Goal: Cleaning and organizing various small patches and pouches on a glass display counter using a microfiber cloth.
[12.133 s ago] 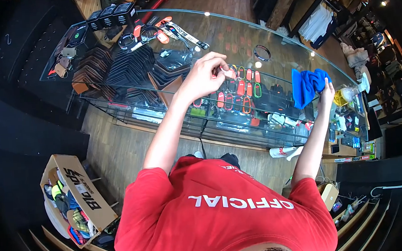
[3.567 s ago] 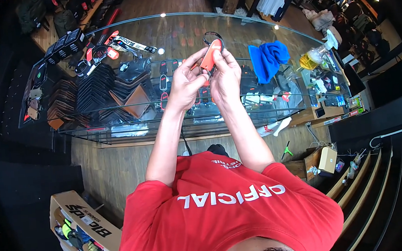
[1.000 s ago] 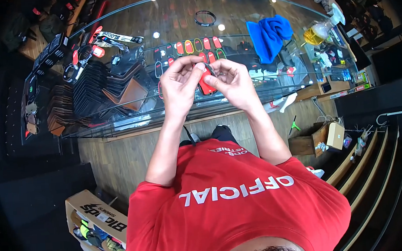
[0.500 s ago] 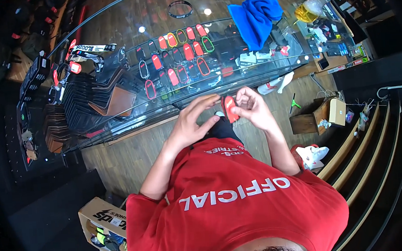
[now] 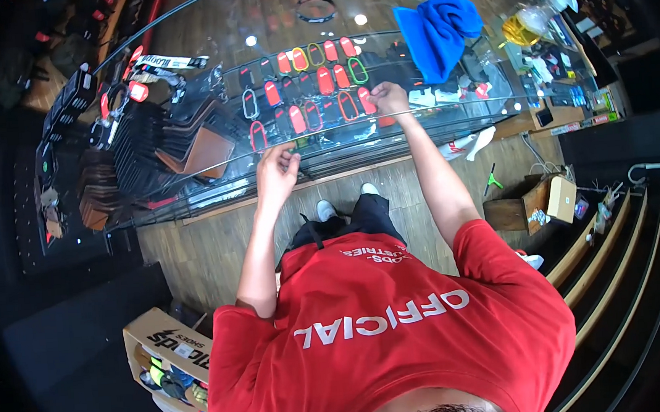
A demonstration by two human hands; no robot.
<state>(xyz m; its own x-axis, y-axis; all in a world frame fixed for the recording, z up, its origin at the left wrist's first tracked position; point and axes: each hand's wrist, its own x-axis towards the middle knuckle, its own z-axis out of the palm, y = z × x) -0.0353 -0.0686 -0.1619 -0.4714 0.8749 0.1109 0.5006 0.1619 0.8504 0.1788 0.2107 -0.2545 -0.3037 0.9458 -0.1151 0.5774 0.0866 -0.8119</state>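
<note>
My right hand (image 5: 390,98) reaches over the glass counter (image 5: 325,134), its fingers pinched at the edge of a small red-carded band (image 5: 367,100). That band lies at the right end of a row of similar ones. My left hand (image 5: 277,171) is lower, by the counter's front edge, with its fingers curled together; whether anything small is in them is hidden. Between and beyond my hands are several loop-shaped bands on red or dark cards, including a green-edged one (image 5: 357,70) and a yellow-edged one (image 5: 300,59).
A blue cloth (image 5: 440,36) lies on the counter's right part, near a spray bottle (image 5: 526,28) with yellow liquid. Brown and black wallet-like pieces (image 5: 207,149) stand in rows at left. An open cardboard box (image 5: 168,347) is at lower left, wooden slats (image 5: 609,263) at right.
My right hand has moved forward from in front of my body to the counter, bringing the red-carded band to the row. The left hand has moved left and its fingers have curled.
</note>
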